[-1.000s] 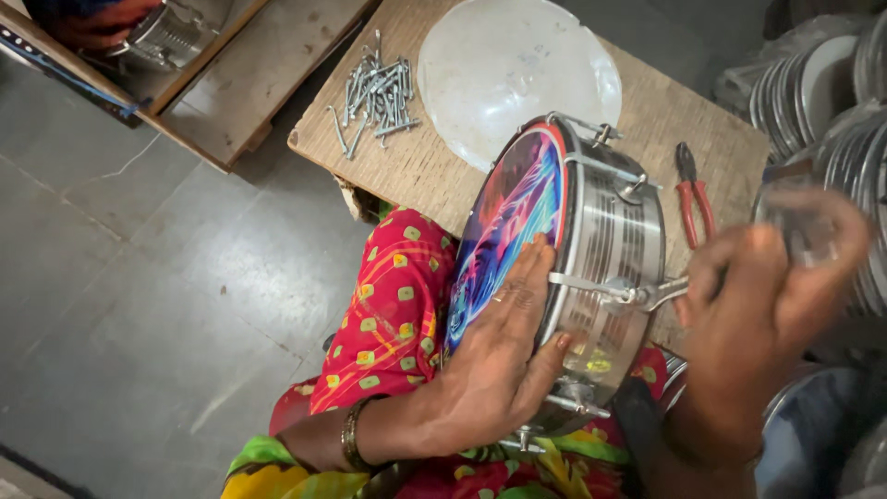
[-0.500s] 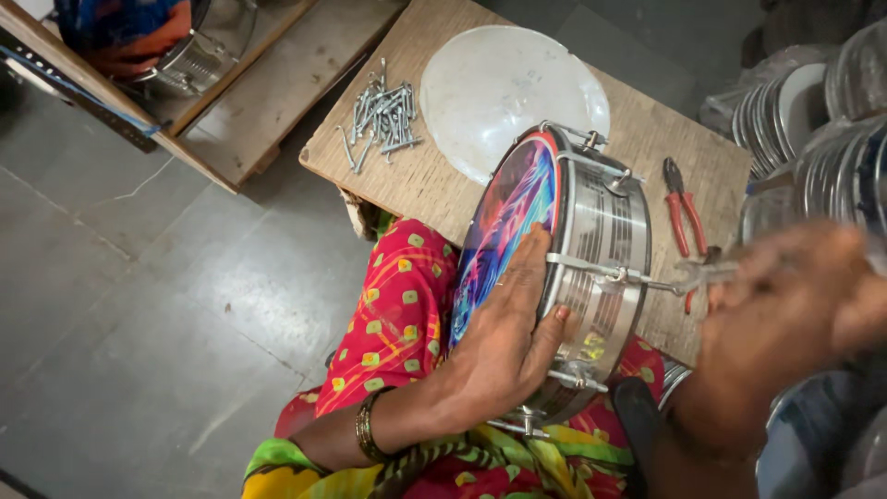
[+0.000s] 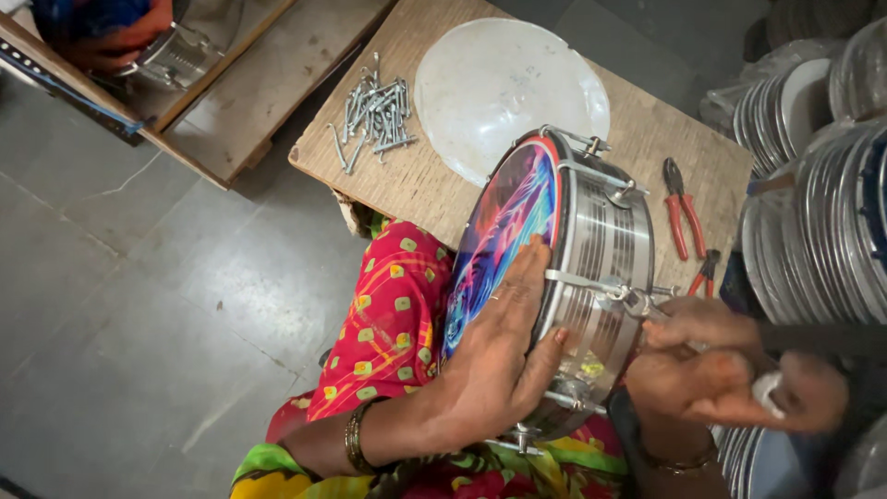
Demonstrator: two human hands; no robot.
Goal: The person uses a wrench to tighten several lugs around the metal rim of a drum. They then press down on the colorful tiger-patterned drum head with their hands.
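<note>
The shallow steel drum with a swirling blue-and-pink printed head (image 3: 564, 277) stands on edge on the person's lap against the wooden surface (image 3: 434, 176), its head facing left. The left hand (image 3: 494, 356) lies flat, fingers spread, on the head. The right hand (image 3: 730, 370) — lower than before — is closed at a tension rod on the shell's right side.

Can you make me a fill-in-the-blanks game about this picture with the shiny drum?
1. The left hand presses flat on the drum's colourful ____.
2. The pile of metal bolts lies on the wooden ____.
3. The pliers beside the drum have ____ handles.
4. The right hand works at the drum's shiny metal ____.

Missing words: skin; board; red; side
</note>
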